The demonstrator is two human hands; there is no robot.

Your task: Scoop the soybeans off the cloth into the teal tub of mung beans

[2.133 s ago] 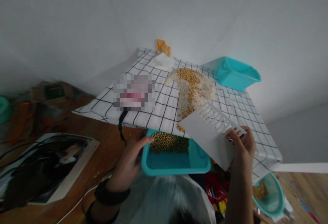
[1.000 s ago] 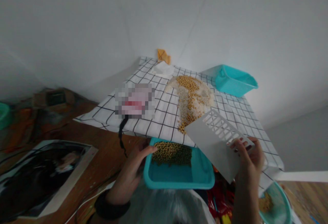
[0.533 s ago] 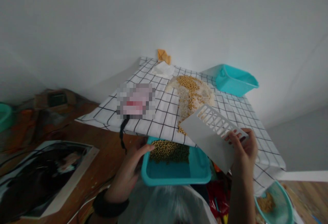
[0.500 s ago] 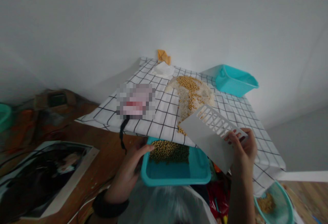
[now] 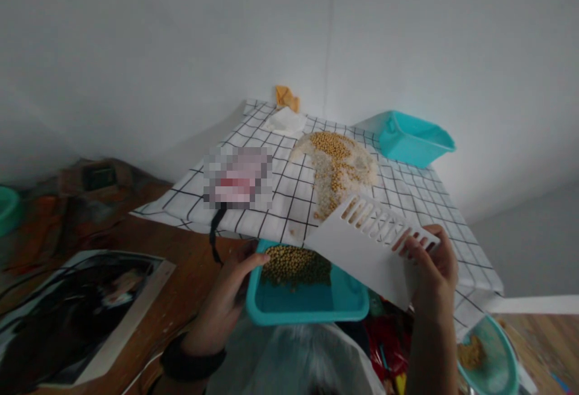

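Observation:
My left hand (image 5: 239, 274) grips the left rim of a teal plastic basin (image 5: 307, 318), thumb over the edge. The basin is held under the table's front edge, with yellow soybeans (image 5: 289, 259) and darker green beans (image 5: 314, 271) inside. In my right hand (image 5: 432, 262) is a flat white plastic scraper (image 5: 362, 256) with a row of slots, my fingers wrapped around its slotted end. Its lower left edge rests at the table's front edge, over the basin. Behind it, a pile of soybeans (image 5: 330, 145) lies with pale rice-like grains (image 5: 323, 187) on the checked tablecloth (image 5: 271, 202).
An upright teal bin (image 5: 409, 142) stands at the back right. At the back are a white paper-like piece (image 5: 284, 120) and a yellow cloth (image 5: 287, 98). A blurred-out item (image 5: 239, 178) with a black strap lies left. A teal bowl (image 5: 495, 359) sits lower right.
The scraper has come down and toward the table's front edge. Soybeans that lay near that edge have gone from there. My left hand still holds the basin.

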